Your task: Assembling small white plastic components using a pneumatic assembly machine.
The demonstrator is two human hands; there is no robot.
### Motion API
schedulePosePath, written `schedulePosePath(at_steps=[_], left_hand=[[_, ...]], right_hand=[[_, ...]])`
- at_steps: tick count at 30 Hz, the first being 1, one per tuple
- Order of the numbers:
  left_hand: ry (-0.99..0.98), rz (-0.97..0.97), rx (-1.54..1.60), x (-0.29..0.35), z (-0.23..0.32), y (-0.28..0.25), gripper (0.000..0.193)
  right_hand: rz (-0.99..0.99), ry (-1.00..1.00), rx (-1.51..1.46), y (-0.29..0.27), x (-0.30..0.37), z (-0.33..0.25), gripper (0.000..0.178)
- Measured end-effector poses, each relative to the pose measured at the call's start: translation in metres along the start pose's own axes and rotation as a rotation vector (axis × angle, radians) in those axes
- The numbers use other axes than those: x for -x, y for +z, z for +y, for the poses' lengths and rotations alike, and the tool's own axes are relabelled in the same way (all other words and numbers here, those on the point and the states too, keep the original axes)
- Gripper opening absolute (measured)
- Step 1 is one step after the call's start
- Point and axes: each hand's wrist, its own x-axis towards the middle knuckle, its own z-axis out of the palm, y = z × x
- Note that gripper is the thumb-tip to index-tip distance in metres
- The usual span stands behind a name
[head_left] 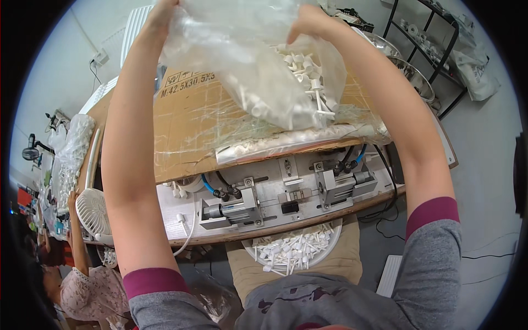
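Note:
A large clear plastic bag point(231, 60) is held up by its upper part between my two raised hands. My left hand point(163, 12) grips it at the top left, with its fingers partly cut off by the picture's edge. At the upper right my right hand point(309, 23) is closed on the bag's other side, thumb pointing down. Small white plastic parts point(308, 71) with wide heads and thin stems lie low in the bag, near its right side. The bag's bottom hangs at the cardboard sheet point(184, 129), over a flat clear plastic wrap point(275, 148) along the sheet's front edge.
A metal fixture with two pneumatic cylinders point(234, 212) stands on the bench below the cardboard. On my lap rests a round basin point(336, 236) of similar white parts. A white fan point(94, 214) and another person point(91, 294) are at left; a black rack point(440, 60) stands far right.

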Motion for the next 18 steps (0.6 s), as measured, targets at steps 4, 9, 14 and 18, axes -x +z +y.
schedulePosePath(at_steps=[4, 9, 14, 18], left_hand=[[-0.076, -0.256, -0.685, 0.057, 0.021, 0.021, 0.045], [-0.094, -0.493, -1.939, 0.045, -0.025, 0.008, 0.053], [0.034, 0.168, -1.366, 0.023, -0.069, -0.015, 0.038], [0.078, 0.243, -0.702, -0.034, -0.069, -0.05, 0.051]], right_hand=[[-0.067, 0.168, -0.071, 0.007, -0.057, 0.087, 0.031], [-0.083, 0.092, -0.521, 0.029, -0.082, 0.048, 0.04], [-0.098, 0.154, -0.342, 0.011, -0.05, -0.014, 0.033], [-0.221, 0.09, 0.442, 0.01, -0.045, -0.015, 0.032]])
